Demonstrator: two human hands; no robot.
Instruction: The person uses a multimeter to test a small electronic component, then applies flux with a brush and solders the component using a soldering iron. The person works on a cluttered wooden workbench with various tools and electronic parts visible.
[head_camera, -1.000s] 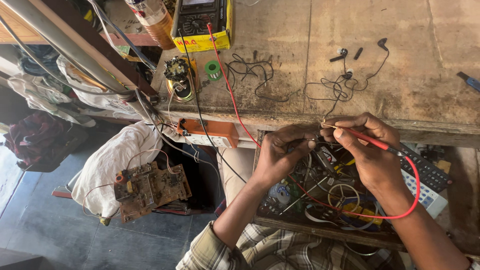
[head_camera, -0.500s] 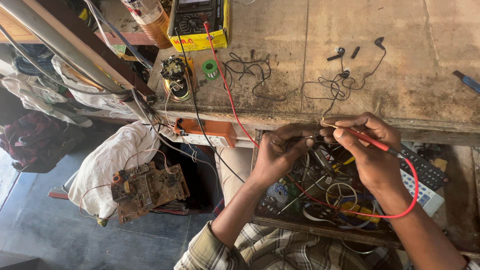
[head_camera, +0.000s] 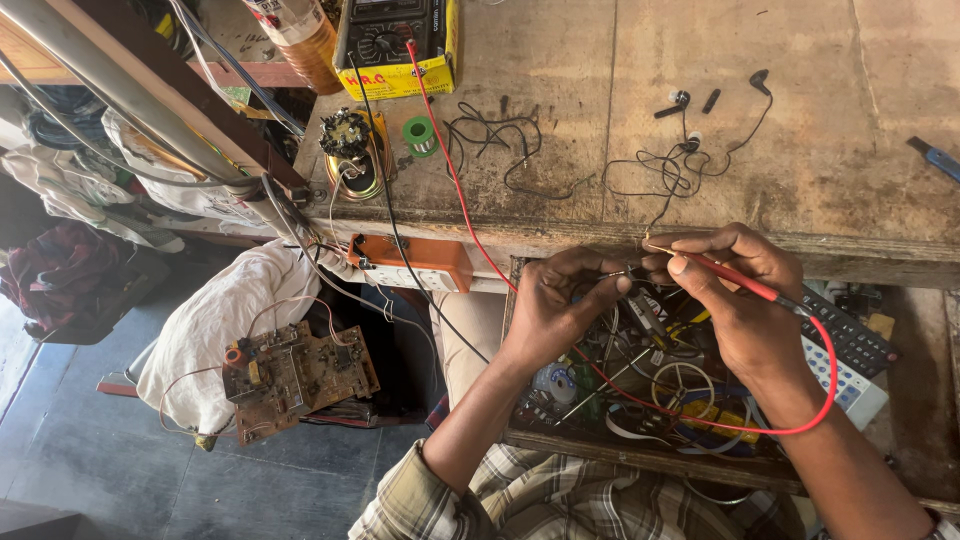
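Note:
My right hand (head_camera: 738, 300) pinches a red test probe (head_camera: 722, 272) whose tip points left at a thin metal plug end. My left hand (head_camera: 560, 300) holds that plug end between thumb and fingers, just in front of the wooden bench's edge (head_camera: 560, 238). The probe's red lead (head_camera: 800, 420) loops under my right wrist. Another red lead and a black lead run up the bench to a yellow-cased multimeter (head_camera: 400, 40). Black earphones (head_camera: 700, 130) with tangled cable lie on the bench above my hands.
An open drawer (head_camera: 640, 450) under my hands holds wires, parts and remote controls (head_camera: 850, 345). On the bench are a small speaker (head_camera: 350, 150), a green solder spool (head_camera: 420, 133) and a blue-handled tool (head_camera: 935, 157). An orange power strip (head_camera: 410, 262) hangs at the edge. A circuit board (head_camera: 295, 375) rests on white cloth below left.
Both hands stay together at the bench edge with the probe on the plug. The view has shifted slightly; nothing was picked up or let go.

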